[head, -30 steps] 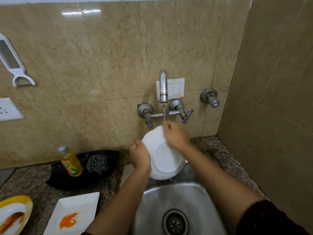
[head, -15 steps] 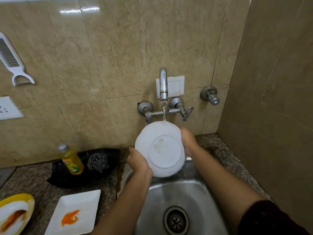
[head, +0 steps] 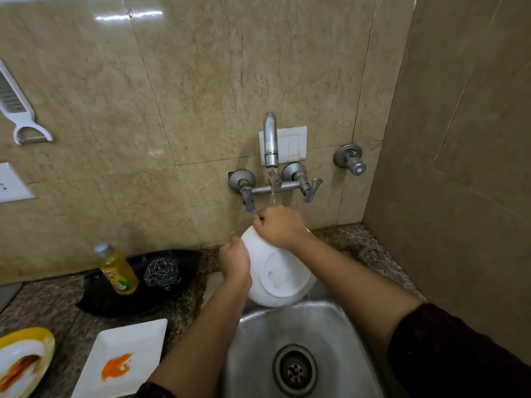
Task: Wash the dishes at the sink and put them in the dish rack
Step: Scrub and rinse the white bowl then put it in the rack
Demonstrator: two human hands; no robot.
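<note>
A round white plate (head: 277,278) is held on edge over the back of the steel sink (head: 298,334), its underside facing me. My left hand (head: 235,261) grips its left rim. My right hand (head: 280,225) lies over the plate's top edge, right under the water running from the wall tap (head: 270,139). On the counter at the left lie a white square plate (head: 123,357) with an orange smear and a yellow-rimmed plate (head: 23,360) with food residue. No dish rack is in view.
A yellow dish-soap bottle (head: 116,270) and a steel scrubber (head: 162,272) sit on a black tray (head: 126,300) behind the dirty plates. A white peeler (head: 17,110) hangs on the tiled wall. A side wall closes in on the right.
The plate has dropped lower and tilted. My right hand moved from the plate's right rim up onto its top edge under the stream. My left hand stays on the left rim.
</note>
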